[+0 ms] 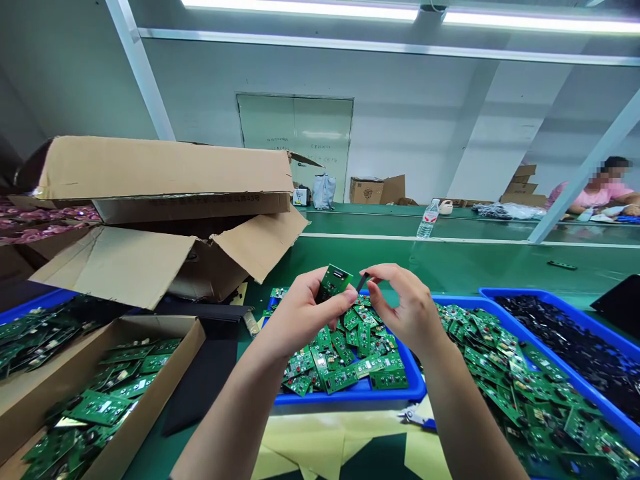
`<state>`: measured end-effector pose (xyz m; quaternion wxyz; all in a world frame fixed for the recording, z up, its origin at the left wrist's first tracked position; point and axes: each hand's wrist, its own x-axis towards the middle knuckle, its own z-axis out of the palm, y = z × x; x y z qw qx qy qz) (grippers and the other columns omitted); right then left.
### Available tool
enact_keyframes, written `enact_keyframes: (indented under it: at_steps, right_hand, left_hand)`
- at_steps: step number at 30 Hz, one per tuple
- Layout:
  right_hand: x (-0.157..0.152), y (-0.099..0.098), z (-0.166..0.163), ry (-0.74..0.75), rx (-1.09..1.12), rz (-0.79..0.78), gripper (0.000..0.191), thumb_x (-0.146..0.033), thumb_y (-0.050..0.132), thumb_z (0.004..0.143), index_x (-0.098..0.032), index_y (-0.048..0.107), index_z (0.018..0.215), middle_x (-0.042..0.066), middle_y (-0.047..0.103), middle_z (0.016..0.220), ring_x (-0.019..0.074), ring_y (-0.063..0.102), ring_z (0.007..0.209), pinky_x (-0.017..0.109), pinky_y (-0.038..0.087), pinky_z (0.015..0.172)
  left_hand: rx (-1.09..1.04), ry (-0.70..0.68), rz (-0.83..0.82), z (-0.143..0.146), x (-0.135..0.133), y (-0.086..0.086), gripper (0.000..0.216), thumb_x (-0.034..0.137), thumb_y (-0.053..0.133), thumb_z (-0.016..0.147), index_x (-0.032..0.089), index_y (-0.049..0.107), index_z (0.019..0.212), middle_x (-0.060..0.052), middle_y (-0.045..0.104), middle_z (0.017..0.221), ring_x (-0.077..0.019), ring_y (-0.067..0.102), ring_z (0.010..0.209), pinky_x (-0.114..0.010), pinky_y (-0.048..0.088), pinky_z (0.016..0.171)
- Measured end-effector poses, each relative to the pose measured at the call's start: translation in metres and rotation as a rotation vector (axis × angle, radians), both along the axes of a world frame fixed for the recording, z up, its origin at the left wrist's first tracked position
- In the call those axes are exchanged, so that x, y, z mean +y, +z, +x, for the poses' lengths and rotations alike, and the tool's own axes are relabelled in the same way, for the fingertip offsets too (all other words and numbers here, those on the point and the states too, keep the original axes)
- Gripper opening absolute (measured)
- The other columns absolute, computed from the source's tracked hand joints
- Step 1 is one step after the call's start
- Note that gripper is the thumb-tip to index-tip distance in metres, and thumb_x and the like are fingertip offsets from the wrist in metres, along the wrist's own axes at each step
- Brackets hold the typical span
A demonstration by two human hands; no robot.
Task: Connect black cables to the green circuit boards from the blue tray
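My left hand (313, 303) is closed on a small green circuit board (334, 281), with the thumb across its lower edge. Between the fingertips of my right hand (407, 300) is a thin black strip (363, 281), its lower end close to the board and my left thumb. Whether strip and board touch, I cannot tell. Both hands are above a blue tray (350, 398) heaped with green circuit boards (367, 367).
At right stand a blue tray of more boards (500, 373) and a blue tray of black parts (565, 333). Pliers (417, 417) lie at the front. Left are a cardboard box of boards (193, 327) and stacked cartons (165, 167). A water bottle (428, 219) and a person (595, 193) are beyond.
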<state>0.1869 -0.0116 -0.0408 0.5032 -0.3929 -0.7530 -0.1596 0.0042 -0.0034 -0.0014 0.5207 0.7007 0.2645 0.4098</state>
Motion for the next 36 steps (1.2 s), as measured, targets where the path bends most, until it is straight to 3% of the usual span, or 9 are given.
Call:
enact_keyframes:
  at_steps: [7, 20, 26, 28, 31, 36]
  right_hand:
    - [0.0, -0.001, -0.001, -0.03, -0.026, 0.009, 0.016, -0.019, 0.048, 0.092, -0.021, 0.057, 0.105, 0.006, 0.071, 0.092, 0.0192, 0.068, 0.08, 0.034, 0.053, 0.072]
    - [-0.002, -0.001, 0.0, -0.013, -0.02, -0.116, 0.018, -0.022, 0.049, 0.092, -0.02, 0.058, 0.108, 0.007, 0.071, 0.097, 0.0185, 0.067, 0.079, 0.035, 0.052, 0.075]
    - [0.005, -0.004, 0.014, -0.126, 0.161, -0.303, 0.045, -0.032, 0.053, 0.087, -0.015, 0.051, 0.128, 0.009, 0.071, 0.09, 0.0204, 0.066, 0.068, 0.034, 0.051, 0.059]
    - [0.004, -0.002, 0.017, -0.063, 0.274, -0.343, 0.04, -0.033, 0.056, 0.085, -0.016, 0.057, 0.122, 0.009, 0.072, 0.089, 0.0208, 0.068, 0.072, 0.035, 0.053, 0.063]
    - [-0.003, 0.001, 0.008, 0.155, 0.496, -0.34, 0.019, -0.032, 0.059, 0.086, -0.018, 0.067, 0.097, 0.008, 0.072, 0.09, 0.0197, 0.069, 0.082, 0.035, 0.056, 0.075]
    - [-0.014, -0.001, -0.022, 0.405, 0.688, -0.369, 0.009, -0.028, 0.065, 0.083, -0.02, 0.068, 0.086, 0.003, 0.071, 0.083, 0.0161, 0.068, 0.077, 0.029, 0.057, 0.072]
  left_hand:
    - [0.016, -0.002, 0.0, 0.0, 0.002, -0.002, 0.02, 0.033, 0.063, 0.08, 0.016, 0.054, 0.077, 0.007, 0.043, 0.06, -0.0055, 0.04, 0.05, -0.017, 0.035, 0.046]
    - [0.05, 0.017, 0.059, 0.0, 0.003, -0.001, 0.018, 0.031, 0.061, 0.081, 0.016, 0.052, 0.076, 0.007, 0.043, 0.06, -0.0051, 0.041, 0.05, -0.017, 0.034, 0.046]
    - [0.002, -0.014, 0.001, -0.005, -0.002, 0.002, 0.019, 0.031, 0.064, 0.078, 0.015, 0.054, 0.072, 0.007, 0.044, 0.058, -0.005, 0.041, 0.048, -0.017, 0.036, 0.045]
    - [-0.033, 0.023, -0.001, -0.006, -0.003, 0.002, 0.018, 0.03, 0.064, 0.078, 0.015, 0.055, 0.073, 0.007, 0.045, 0.057, -0.005, 0.042, 0.047, -0.018, 0.036, 0.044]
    - [-0.084, 0.099, 0.009, -0.002, -0.002, 0.001, 0.017, 0.03, 0.065, 0.077, 0.015, 0.058, 0.077, 0.006, 0.047, 0.057, -0.0054, 0.043, 0.047, -0.018, 0.036, 0.045]
    - [-0.082, 0.08, -0.038, 0.007, -0.002, -0.002, 0.019, 0.032, 0.067, 0.076, 0.014, 0.059, 0.079, 0.006, 0.048, 0.059, -0.0059, 0.045, 0.048, -0.019, 0.037, 0.046]
